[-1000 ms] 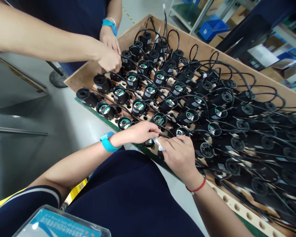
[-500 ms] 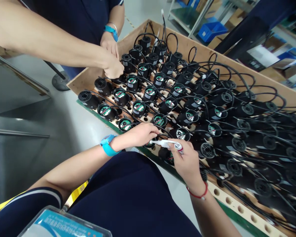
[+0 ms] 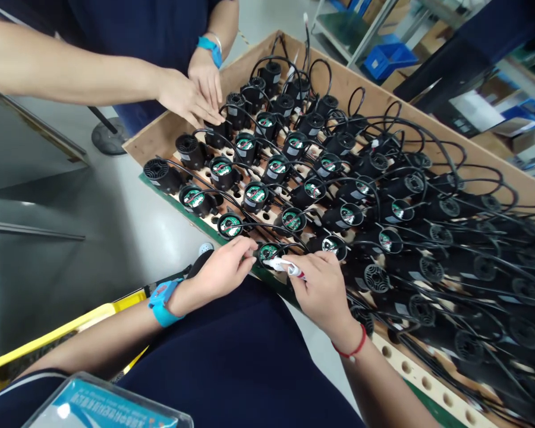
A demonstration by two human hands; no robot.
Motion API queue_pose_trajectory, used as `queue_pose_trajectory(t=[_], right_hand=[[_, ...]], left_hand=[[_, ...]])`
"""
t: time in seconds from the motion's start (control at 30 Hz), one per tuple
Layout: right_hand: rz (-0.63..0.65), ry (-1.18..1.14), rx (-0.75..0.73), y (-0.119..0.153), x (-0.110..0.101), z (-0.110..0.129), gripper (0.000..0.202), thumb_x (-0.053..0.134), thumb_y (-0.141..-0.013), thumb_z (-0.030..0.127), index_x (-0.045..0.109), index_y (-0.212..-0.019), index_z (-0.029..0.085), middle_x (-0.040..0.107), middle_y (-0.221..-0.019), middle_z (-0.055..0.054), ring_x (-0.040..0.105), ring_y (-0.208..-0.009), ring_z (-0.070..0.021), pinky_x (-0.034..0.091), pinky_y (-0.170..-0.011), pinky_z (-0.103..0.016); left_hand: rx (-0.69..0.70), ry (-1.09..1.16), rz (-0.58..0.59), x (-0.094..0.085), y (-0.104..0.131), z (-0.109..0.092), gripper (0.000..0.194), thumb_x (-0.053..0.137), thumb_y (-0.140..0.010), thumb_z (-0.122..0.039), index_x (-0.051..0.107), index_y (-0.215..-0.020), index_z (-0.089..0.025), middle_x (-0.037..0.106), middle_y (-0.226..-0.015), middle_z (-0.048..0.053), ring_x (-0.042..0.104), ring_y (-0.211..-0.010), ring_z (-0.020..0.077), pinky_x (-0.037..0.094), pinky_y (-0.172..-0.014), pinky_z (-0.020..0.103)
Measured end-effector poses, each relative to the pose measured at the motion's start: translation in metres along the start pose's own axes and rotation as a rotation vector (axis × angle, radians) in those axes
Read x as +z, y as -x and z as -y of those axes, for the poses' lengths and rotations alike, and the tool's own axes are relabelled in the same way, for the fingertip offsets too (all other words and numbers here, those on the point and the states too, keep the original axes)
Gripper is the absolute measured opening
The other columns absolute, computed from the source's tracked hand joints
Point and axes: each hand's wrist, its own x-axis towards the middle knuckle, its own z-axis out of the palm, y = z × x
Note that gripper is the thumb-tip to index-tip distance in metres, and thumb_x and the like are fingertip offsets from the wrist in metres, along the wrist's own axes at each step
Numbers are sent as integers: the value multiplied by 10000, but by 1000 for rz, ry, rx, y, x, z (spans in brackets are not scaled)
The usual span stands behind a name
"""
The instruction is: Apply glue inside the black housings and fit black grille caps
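Note:
My right hand (image 3: 323,288) is closed around a white tube (image 3: 284,266), whose narrow nozzle points into an open black housing (image 3: 267,252) with a green circuit board inside. Just left of that housing is my left hand (image 3: 227,266), its thumb and fingertips brought close together; whether something small is between them cannot be made out. Rows of similar black housings stand in a wooden tray (image 3: 386,352) with round holes. Some show green boards, others have slotted black tops (image 3: 376,277), and black cables loop over them.
Across the tray, a co-worker's hands (image 3: 191,98) touch a black housing. High wooden walls (image 3: 160,134) border the tray's far side. A yellow-edged bin (image 3: 71,328) is at lower left. Shelving with a blue bin (image 3: 389,58) and cartons stands behind.
My left hand has drawn back to the left, uncovering the housing by the nozzle. My right hand and the tube have shifted slightly left and down. The co-worker's near hand has opened and moved left.

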Motion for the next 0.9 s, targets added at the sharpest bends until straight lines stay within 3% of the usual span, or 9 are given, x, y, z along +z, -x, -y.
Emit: queue_pose_trajectory(t=[0.33,0.67,0.8,0.9], right_hand=[[39,113,-107,-11,-6,8,204,496,-853,60,659,-919,163,670,-693,-9,549,-629,-150,345,-765,-344],[51,162,-131,-10,-9,9,206,480,-866,74,649,-940,168,715,-772,-18,585,-673,-158,353,-788,-354],[-9,100,-39,-3,-9,2,202,484,-877,94,643,-974,171,733,-838,-36,621,-708,-173,375,-795,-370],[-72,-17,150,5,-6,-6,163,517,-901,194,657,-984,201,738,-888,-47,643,-761,-193,416,-782,-370]], left_hand=[[29,8,4,-2,3,9,135,458,-906,-213,542,-1010,-197,584,-1001,36,575,-810,136,492,-750,276],[51,-2,21,-1,4,13,143,449,-914,-231,536,-1023,-199,553,-995,34,554,-822,140,480,-748,277],[53,-22,14,-1,5,15,129,452,-907,-226,536,-1002,-203,547,-955,26,547,-807,144,470,-733,283],[54,-15,7,0,6,16,129,451,-905,-223,538,-999,-207,544,-954,23,543,-778,136,465,-712,276]])
